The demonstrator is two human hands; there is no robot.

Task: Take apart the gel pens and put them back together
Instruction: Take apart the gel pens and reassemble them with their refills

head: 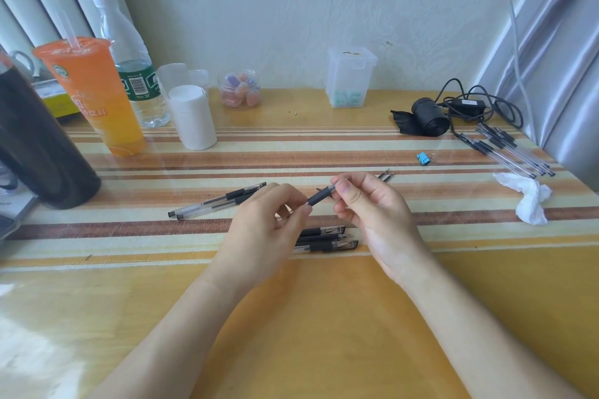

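So, both hands are busy with one clear plastic gel pen with a black rubber grip [319, 197]. It's held up off the yellow table with the brown-and-cream striped cloth [324, 317], roughly mid-table, tilted so its front end points up and to the right. The left hand [269, 223] has its fingers curled in, with thumb and forefinger pinching the lower end of the black grip. The right hand [372, 207] pinches the front end of the pen between thumb and fingers, the other fingers loosely curled underneath. Can't tell whether the tip piece is loose or screwed on, since the fingers cover it. Just below the hands, three more black-gripped gel pens [327, 238] lie side by side on the cloth, partly hidden by the left hand. Two capped clear gel pens [214, 202] lie together off to the left. A couple of small dark pen tips [387, 175] sit just beyond the right hand. Far right there's a bundle of clear stick pens with black caps [512, 152], with a small blue binder clip [423, 159] and a crumpled white tissue [531, 201] near it. Along the back are a tall orange drink cup with a straw [94, 97], a clear water bottle with a green label [133, 68], a white cylindrical tub [193, 120] and a black roll of bags [428, 116].
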